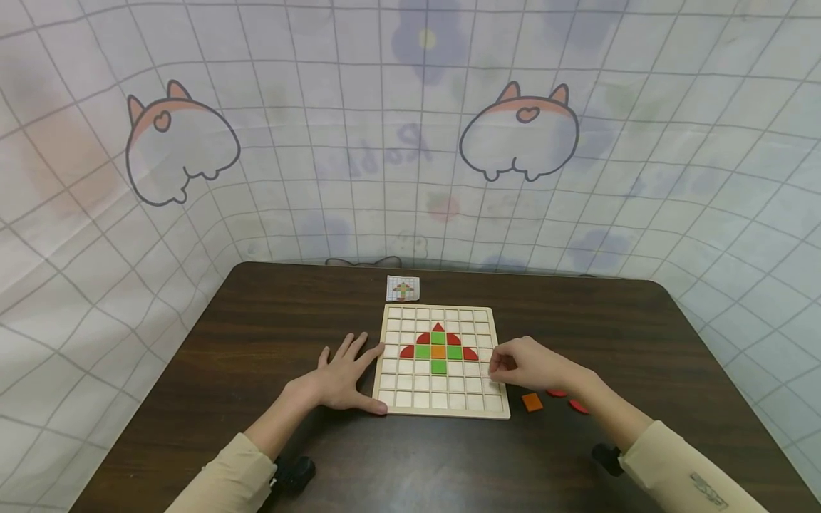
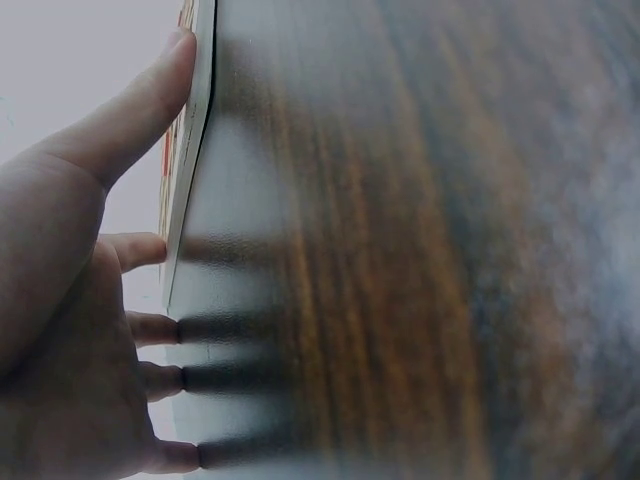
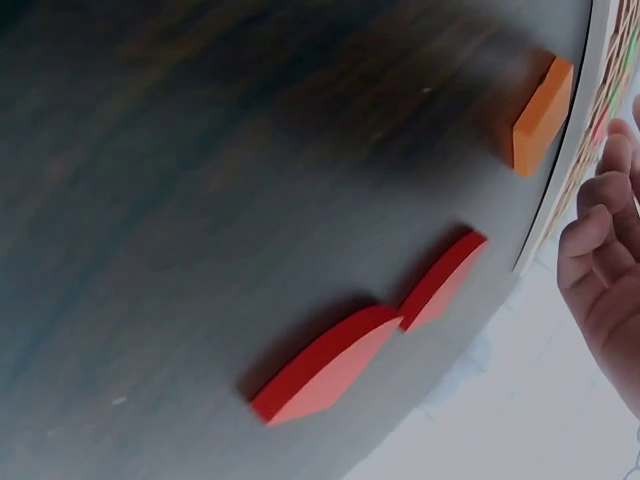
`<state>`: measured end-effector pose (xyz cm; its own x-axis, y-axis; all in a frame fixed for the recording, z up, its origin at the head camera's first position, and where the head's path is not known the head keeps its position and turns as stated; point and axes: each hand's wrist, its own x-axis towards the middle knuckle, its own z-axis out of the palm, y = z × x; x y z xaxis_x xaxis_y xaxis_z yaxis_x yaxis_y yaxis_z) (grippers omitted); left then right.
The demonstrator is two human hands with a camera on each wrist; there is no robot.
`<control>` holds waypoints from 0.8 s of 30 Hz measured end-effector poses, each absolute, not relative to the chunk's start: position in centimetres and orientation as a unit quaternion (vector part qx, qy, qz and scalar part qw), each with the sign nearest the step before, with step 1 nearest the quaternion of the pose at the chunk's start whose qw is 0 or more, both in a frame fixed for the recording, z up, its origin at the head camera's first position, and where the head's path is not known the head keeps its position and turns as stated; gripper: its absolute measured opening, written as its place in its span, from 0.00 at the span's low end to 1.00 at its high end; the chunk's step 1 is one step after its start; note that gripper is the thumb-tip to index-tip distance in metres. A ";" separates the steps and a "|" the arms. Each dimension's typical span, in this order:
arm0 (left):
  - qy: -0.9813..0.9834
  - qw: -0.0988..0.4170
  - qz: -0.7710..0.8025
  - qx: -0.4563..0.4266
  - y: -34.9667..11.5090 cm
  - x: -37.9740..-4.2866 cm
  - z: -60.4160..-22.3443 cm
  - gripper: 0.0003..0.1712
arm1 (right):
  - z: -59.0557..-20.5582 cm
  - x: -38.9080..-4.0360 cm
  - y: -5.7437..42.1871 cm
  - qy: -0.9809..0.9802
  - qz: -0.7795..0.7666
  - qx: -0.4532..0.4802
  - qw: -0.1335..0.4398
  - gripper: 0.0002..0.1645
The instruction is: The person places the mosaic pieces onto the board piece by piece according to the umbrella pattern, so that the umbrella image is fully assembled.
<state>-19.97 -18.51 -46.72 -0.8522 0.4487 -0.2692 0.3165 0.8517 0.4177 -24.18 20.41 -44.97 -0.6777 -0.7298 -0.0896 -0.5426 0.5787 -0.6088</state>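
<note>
A wooden grid board [image 1: 410, 400] lies flat on the table. Inside its cells, several red, green and orange tiles form an arrow-like figure, with an orange square tile [image 1: 438, 352] in the middle. My left hand [image 1: 340, 381] is spread at the board's left side; its thumb touches the near left corner and its index finger the left edge. Over the right edge is my right hand [image 1: 522, 365], fingers curled and fingertips close together; whether they pinch a tile is hidden. Near that hand lie a loose orange square tile [image 3: 543, 117] and two red curved tiles [image 3: 335, 365].
A small pattern card [image 1: 403, 288] lies behind the board, printed with a similar coloured figure. The dark wooden table [image 1: 269, 313] meets a patterned cloth backdrop [image 1: 353, 192] at its far side. Black wrist devices [image 1: 295, 475] show at both sleeves.
</note>
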 end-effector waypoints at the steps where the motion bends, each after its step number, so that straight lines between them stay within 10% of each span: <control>1: 0.945 0.181 0.183 0.204 -18.5 -20.0 -46.7 0.66 | -45.0 -24.1 20.7 0.873 -0.281 -0.361 0.173 0.03; 24: 0.945 0.179 0.184 0.203 -18.5 -20.0 -46.8 0.66 | -45.2 -22.2 25.2 0.880 -0.293 -0.330 0.179 0.12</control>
<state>-19.95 -18.52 -46.78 -0.8529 0.4502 -0.2643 0.3185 0.8499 0.4199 -22.21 25.17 -45.22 -0.7187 -0.6846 -0.1216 -0.4753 0.6114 -0.6327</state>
